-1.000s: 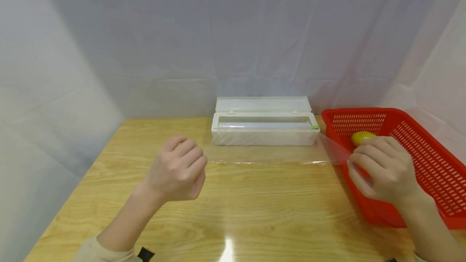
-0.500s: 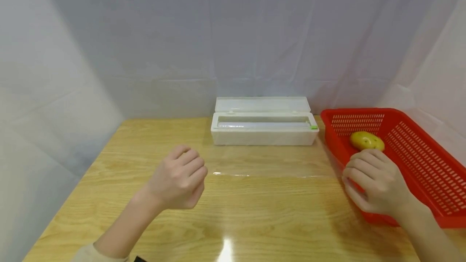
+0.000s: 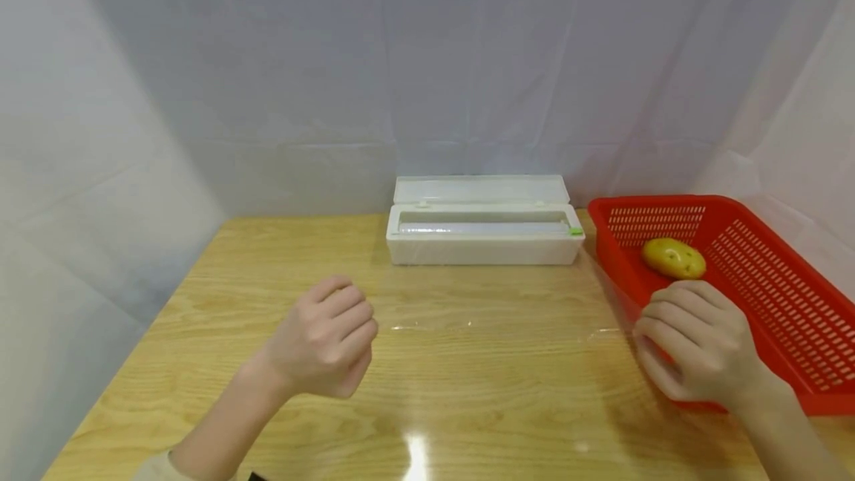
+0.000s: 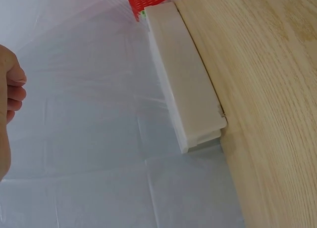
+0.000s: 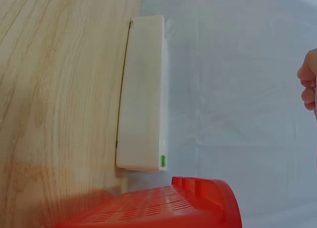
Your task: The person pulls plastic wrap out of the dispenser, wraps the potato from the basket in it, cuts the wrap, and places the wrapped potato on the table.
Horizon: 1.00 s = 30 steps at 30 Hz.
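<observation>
Clear cling film runs from a white dispenser box at the back of the table toward me. Faint glints mark a crease or edge across it. My left hand, fingers curled, pinches the film at its left side. On the other side my right hand grips the film beside the basket. Both hands are raised above the table. The box's lid stands tipped back, and the film roll shows inside. In the left wrist view only curled fingers appear at the edge; the exact grip points are hidden.
A red plastic basket stands on the right, close to my right hand and the box. Inside it lies a yellow potato. A green slider sits at the box's right end. White sheeting hangs behind the table.
Both hands have come slightly lower and nearer to me, drawing the film out. The film's glinting line has moved toward me, and the potato shows more fully beyond the right hand.
</observation>
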Tool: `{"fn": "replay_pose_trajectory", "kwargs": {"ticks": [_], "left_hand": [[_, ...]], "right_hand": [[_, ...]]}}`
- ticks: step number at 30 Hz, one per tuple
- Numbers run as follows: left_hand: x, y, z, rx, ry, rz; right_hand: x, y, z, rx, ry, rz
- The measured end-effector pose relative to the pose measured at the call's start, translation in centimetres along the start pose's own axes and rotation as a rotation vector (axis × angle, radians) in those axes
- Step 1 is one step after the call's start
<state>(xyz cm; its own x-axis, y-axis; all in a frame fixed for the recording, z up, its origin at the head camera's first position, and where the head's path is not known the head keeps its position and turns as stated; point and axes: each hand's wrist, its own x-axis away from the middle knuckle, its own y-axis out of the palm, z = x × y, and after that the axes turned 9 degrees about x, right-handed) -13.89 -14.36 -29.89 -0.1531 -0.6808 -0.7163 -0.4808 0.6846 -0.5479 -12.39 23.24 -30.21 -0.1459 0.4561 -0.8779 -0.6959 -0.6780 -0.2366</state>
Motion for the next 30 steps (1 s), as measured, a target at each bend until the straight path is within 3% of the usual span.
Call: {"fn": "replay_pose_trajectory", "kwargs": {"ticks": [14,21,25,30], "left_hand": [[-1.5,-0.7,-0.1,-0.021,0.048,0.122],[-2.0,-0.9,-0.1,-0.022,0.087,0.177],[-2.0,-1.0,0.0,-0.020,0.079,0.176],[-2.0,-1.0,0.2,-0.016,0.042,0.128]], "right_hand": [[0.5,-0.4,0.3,0.023,0.021,0.132],[-0.6,-0.6,-0.1,0.028,0.019,0.168],[-1.2,-0.6,-0.2,0.023,0.020,0.176],[-0.4,-0.7,0.0,-0.009,0.031,0.110]]}}
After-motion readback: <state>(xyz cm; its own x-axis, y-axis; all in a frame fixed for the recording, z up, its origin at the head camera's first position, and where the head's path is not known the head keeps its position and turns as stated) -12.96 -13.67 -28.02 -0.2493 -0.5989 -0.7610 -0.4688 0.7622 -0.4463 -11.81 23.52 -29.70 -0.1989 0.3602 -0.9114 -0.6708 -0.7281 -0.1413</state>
